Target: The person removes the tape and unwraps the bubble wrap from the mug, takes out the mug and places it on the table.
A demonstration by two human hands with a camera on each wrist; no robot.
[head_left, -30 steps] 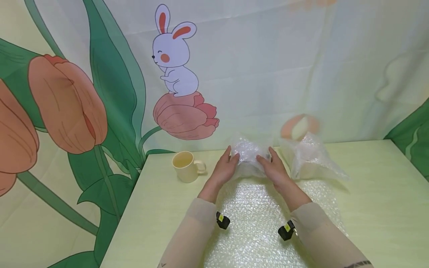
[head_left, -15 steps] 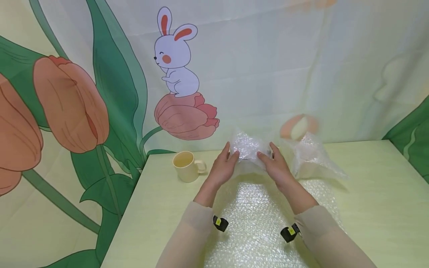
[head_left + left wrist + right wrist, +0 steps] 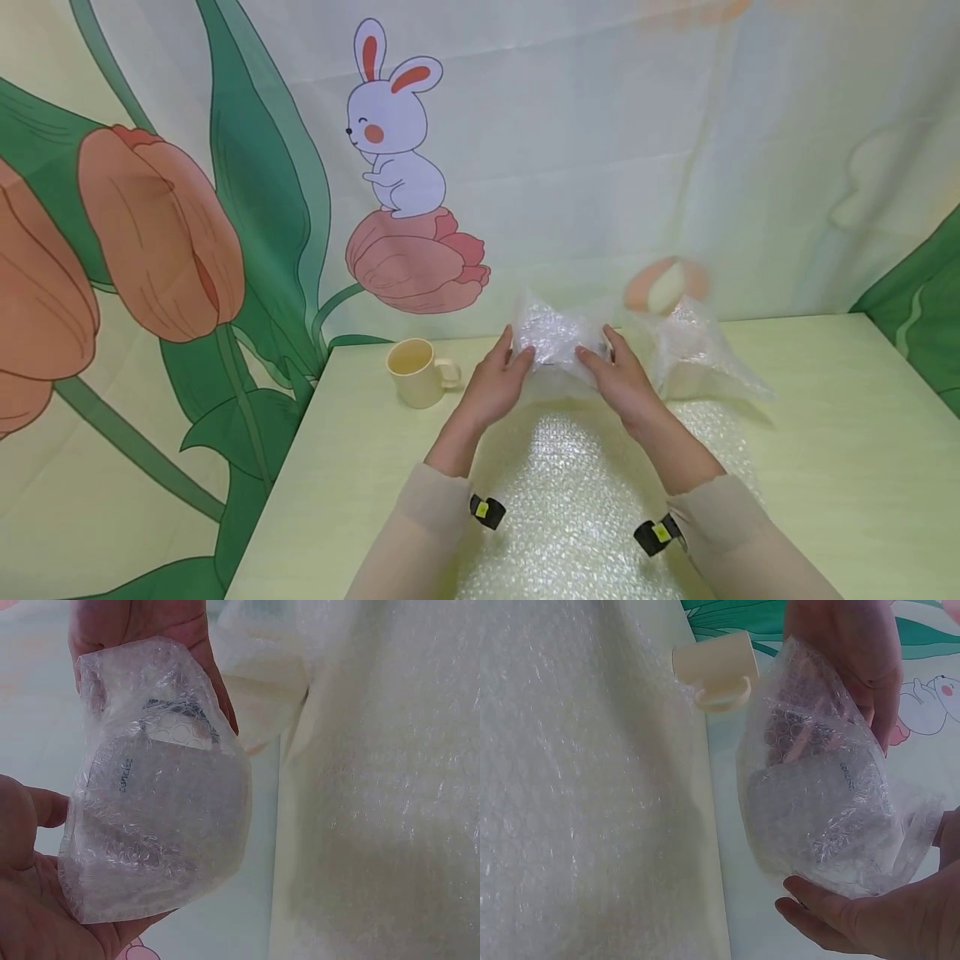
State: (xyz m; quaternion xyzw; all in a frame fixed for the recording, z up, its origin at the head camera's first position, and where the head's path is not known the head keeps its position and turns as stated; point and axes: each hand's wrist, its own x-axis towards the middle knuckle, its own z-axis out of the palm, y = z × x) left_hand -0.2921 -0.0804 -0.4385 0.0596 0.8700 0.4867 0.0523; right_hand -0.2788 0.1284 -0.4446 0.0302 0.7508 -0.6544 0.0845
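A bundle of clear bubble wrap (image 3: 553,335) is held between both hands near the table's far edge. Through the plastic shows a pale grey rounded item (image 3: 161,799) with small dark lettering; its kind is veiled by the wrap. My left hand (image 3: 495,382) grips the bundle's left side, thumb on the near face and fingers behind. On the opposite side my right hand (image 3: 624,379) grips it likewise, its thumb (image 3: 588,357) pressing the front. In the right wrist view the bundle (image 3: 817,802) has a loose plastic flap close to the right hand (image 3: 885,919).
A cream mug (image 3: 418,375) stands to the left, handle toward the hands. Another bubble-wrapped bundle (image 3: 693,354) sits to the right. A large bubble wrap sheet (image 3: 570,500) covers the table's middle under the forearms. Behind the table hangs a printed cloth (image 3: 570,167).
Both forearms have swung slightly outward, the wrists moving apart and a little nearer. The bundle stays in both hands with only a small shift. Mug and second bundle stay in place.
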